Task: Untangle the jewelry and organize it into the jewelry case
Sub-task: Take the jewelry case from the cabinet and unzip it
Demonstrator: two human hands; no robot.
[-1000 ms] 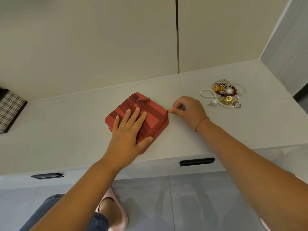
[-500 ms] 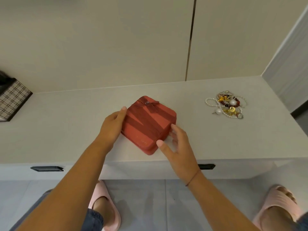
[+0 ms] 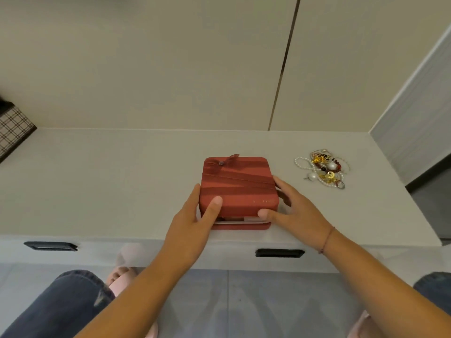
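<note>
Red case [image 3: 238,184] gripped by left hand [image 3: 195,217] and right hand [image 3: 294,208], lid barely cracked; insides hidden; jewelry tangle [image 3: 322,170] nearby on desk [image 3: 122,181].

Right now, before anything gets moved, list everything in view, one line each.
jewelry case: one, red with a bow on the lid, on the counter near its front edge, lid raised slightly at the front
tangled jewelry: one heap, pearls, gold and red beads, on the counter to the right of the case, apart from it
counter: one, pale grey, under both
drawer handles: two, black, below the counter's front edge
plaid box: one, brown and cream, far left edge
slipper: pink, on the floor below
left hand: grips the case's front left corner, thumb on the lid
right hand: holds the case's front right corner
</note>
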